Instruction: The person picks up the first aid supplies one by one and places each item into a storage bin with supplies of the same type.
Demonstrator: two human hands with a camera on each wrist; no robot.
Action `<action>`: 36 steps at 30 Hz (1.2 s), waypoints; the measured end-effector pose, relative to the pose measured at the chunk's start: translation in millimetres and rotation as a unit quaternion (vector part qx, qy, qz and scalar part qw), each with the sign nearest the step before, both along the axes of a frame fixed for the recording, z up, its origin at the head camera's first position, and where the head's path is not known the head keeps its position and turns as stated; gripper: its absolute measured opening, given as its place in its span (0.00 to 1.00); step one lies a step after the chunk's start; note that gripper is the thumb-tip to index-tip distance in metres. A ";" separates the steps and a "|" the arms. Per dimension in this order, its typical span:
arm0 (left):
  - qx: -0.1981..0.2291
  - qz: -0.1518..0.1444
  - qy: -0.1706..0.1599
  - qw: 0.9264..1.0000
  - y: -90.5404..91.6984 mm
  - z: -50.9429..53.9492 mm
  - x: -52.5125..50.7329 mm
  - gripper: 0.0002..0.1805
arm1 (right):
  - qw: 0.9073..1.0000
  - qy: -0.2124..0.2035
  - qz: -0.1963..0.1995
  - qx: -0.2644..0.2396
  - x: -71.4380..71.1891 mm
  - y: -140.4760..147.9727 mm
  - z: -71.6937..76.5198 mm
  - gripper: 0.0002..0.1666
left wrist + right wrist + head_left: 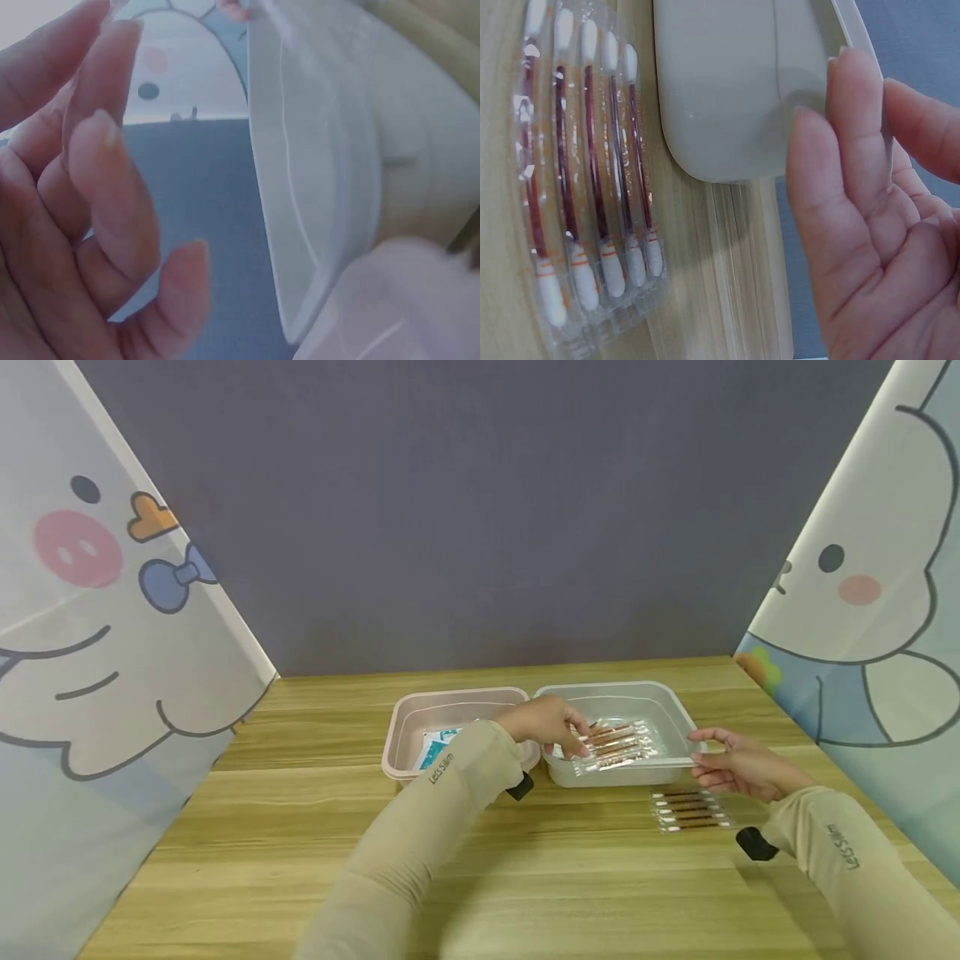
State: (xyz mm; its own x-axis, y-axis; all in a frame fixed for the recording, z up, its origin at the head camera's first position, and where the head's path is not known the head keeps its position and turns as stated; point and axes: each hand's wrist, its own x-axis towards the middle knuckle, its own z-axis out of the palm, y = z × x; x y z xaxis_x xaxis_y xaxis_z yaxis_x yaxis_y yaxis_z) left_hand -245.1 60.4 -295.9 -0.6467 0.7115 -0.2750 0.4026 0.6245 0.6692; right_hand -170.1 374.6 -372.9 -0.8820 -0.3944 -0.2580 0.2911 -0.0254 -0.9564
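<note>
My left hand (551,722) is over the left side of a whitish plastic basin (660,702). Its fingertips pinch the left end of a strip of clear-wrapped cotton swabs (618,745) with brown sticks. The strip overlaps the basin's front rim in the head view; in the left wrist view only a shiny bit shows at the fingertips. My right hand (742,766) grips the basin's right rim between thumb and fingers. Below that hand, a second strip of wrapped swabs (592,165) lies flat on the table, in front of the basin.
A pinkish basin (401,727) stands against the left side of the whitish one, holding blue-and-white packets (432,750). My left forearm partly covers it. The wooden table (300,827) ends at a dark back panel (480,527), with cartoon-printed panels on both sides.
</note>
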 end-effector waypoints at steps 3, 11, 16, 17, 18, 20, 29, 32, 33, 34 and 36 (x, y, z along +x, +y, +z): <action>0.015 0.019 -0.002 1.000 -1.5 4.8 -7.8 0.15 | 1.000 -0.002 0.000 -0.002 0.1 0.6 0.5 0.15; 0.074 0.113 -0.029 0.990 0.9 3.9 -22.7 0.17 | 1.000 -0.002 0.002 -0.011 2.0 2.1 -1.0 0.15; 0.114 0.140 -0.037 0.983 0.7 -2.5 -28.1 0.11 | 1.000 0.002 0.007 -0.011 3.0 0.7 -2.2 0.15; 0.119 0.143 -0.038 0.982 0.4 -3.9 -29.2 0.10 | 1.000 0.002 0.006 -0.009 2.9 0.1 -2.4 0.15; 0.123 0.145 -0.039 0.981 0.0 -5.3 -30.2 0.09 | 1.000 0.002 0.007 -0.006 2.7 -0.5 -2.4 0.16; 0.128 0.150 -0.036 0.980 -0.4 -7.7 -32.5 0.09 | 1.000 0.001 0.007 -0.004 2.4 -1.4 -2.3 0.16; 0.113 0.155 -0.031 0.981 1.8 -8.8 -40.6 0.10 | 1.000 0.002 0.004 -0.008 1.6 0.0 1.0 0.16; 0.105 0.153 -0.028 0.982 3.8 -7.1 -41.1 0.12 | 1.000 0.004 0.002 -0.006 1.8 -0.3 2.4 0.16; 0.103 0.153 -0.028 0.982 4.4 -7.3 -41.4 0.13 | 1.000 0.006 0.002 -0.006 1.9 -0.2 2.5 0.16; 0.101 0.155 -0.027 0.982 5.1 -7.6 -41.6 0.13 | 1.000 0.006 0.002 -0.004 1.8 -0.2 2.4 0.16; 0.099 0.161 -0.025 0.982 6.7 -8.6 -41.8 0.15 | 1.000 0.006 0.000 -0.003 1.8 -0.4 2.5 0.16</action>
State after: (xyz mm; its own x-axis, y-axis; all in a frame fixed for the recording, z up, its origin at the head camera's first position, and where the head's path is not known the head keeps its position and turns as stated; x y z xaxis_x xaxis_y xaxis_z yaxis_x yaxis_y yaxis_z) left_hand -286.9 67.1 -304.5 -0.8357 0.5158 -0.1887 0.1703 0.5700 0.8038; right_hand -168.3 374.1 -370.4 -0.8847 -0.3964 -0.2452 0.2798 -0.0308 -0.9596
